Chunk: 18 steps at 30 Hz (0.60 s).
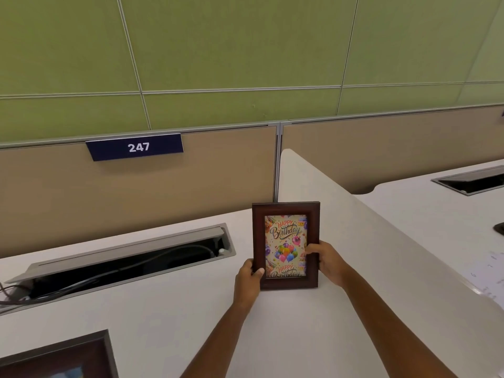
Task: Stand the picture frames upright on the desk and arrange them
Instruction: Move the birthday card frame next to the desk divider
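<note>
A dark wooden picture frame (285,211) with a "Happy Birthday" balloon card stands upright on the white desk (169,317), close to the white side divider. My left hand (248,279) grips its lower left edge, thumb on the front. My right hand (327,260) holds its right edge, fingers over the glass. A second dark frame (62,356) lies at the bottom left corner, partly cut off by the picture's edge.
An open cable tray (131,257) with cables is sunk in the desk to the left of the frame. A tan partition with a "247" sign (135,146) backs the desk. The white divider (362,241) separates a neighbouring desk on the right.
</note>
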Each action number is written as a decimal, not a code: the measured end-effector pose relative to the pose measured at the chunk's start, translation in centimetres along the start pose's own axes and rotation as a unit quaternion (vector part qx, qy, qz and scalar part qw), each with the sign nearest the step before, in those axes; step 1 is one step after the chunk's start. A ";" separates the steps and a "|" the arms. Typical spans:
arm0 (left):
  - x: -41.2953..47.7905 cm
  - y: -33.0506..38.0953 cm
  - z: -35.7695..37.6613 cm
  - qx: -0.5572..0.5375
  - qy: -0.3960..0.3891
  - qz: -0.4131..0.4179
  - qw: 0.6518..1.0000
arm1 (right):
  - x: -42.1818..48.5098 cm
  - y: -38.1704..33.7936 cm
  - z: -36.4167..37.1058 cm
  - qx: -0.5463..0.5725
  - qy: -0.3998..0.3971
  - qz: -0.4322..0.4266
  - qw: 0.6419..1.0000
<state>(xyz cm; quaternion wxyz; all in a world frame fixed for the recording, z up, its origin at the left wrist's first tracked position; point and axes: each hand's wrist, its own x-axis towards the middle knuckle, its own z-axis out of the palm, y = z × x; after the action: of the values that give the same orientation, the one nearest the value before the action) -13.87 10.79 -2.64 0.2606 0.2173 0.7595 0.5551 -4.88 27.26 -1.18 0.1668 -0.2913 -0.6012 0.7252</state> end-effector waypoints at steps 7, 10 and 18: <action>-0.7 -0.6 0.3 -0.007 0.008 -0.009 1.000 | -0.7 0.4 0.4 -0.078 0.044 -0.006 0.996; -1.9 -1.4 0.4 -0.003 0.009 -0.015 1.000 | -2.1 1.9 0.3 -0.113 0.063 -0.017 0.991; -7.8 -3.8 0.1 0.107 0.054 0.016 0.993 | -10.4 7.8 2.9 -0.339 0.264 -0.079 0.900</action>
<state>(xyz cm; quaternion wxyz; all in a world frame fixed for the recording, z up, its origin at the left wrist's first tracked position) -7.96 4.97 -5.14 0.1857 0.2254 0.8239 0.4857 2.23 17.14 -6.14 0.2675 -0.4626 -0.7654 0.3586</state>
